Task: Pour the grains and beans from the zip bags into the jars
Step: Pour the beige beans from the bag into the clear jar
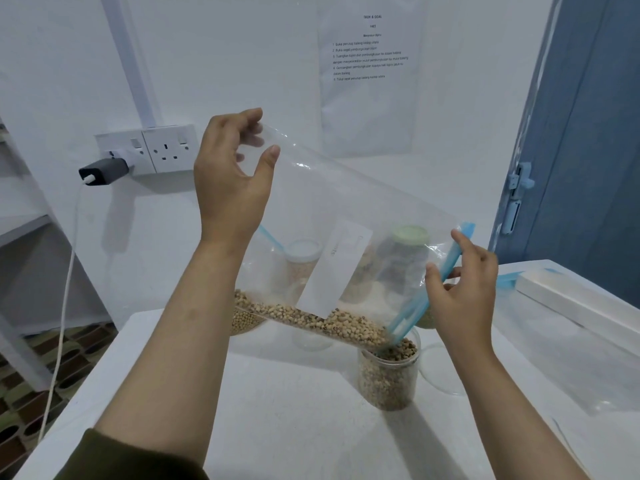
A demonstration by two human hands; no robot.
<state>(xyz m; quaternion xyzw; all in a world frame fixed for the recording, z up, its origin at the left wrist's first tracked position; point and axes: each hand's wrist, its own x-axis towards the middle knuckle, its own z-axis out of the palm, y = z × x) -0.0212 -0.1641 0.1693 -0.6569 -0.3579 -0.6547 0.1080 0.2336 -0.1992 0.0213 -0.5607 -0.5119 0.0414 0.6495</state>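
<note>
A clear zip bag (346,202) with a white label and a blue zip strip hangs tilted over the table. My left hand (232,168) pinches its raised bottom corner. Down at the lower right, my right hand (464,282) pinches the blue zip edge. Speckled beans (325,322) lie along the bag's lower side and run out of the open mouth into an open clear jar (388,375), which is nearly full of the same beans.
Behind the bag stand a white-lidded jar (304,254), a green-lidded jar (410,237) and another bag of beans (242,320). A clear lid (440,368) lies right of the jar. A white box (571,303) sits on the right. Wall sockets with a charger (104,171) are at left.
</note>
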